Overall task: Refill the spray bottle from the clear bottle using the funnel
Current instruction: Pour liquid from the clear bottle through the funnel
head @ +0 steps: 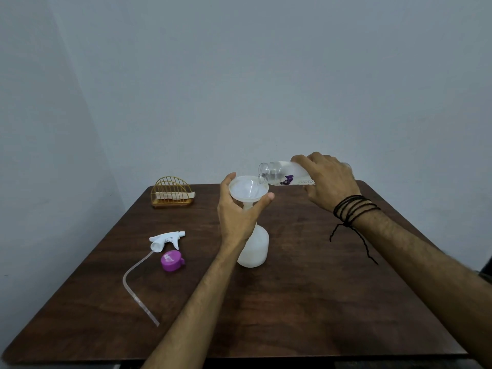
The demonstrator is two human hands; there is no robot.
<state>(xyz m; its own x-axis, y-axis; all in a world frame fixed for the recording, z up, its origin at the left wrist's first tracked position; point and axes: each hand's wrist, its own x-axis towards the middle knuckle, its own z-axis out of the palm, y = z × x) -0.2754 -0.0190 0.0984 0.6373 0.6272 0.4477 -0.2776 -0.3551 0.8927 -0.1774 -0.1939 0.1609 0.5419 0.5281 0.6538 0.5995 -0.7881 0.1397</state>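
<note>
Dark wood-grain table (319,288) (faintly glossy), frosted plastic spray bottle (255,249), gold wire rack (171,191).

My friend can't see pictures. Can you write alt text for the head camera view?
The right hand tips a clear bottle over a white funnel that the left hand steadies on a spray bottle. On the brown table lie the spray head and a purple cap.

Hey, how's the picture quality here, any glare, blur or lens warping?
Head view: soft, dim, even light with only faint shadows on the table; wide-angle warping bows the table's edges; slightly soft overall, so the clear bottle label is only partly readable; no strong glare on the funnel.
</note>
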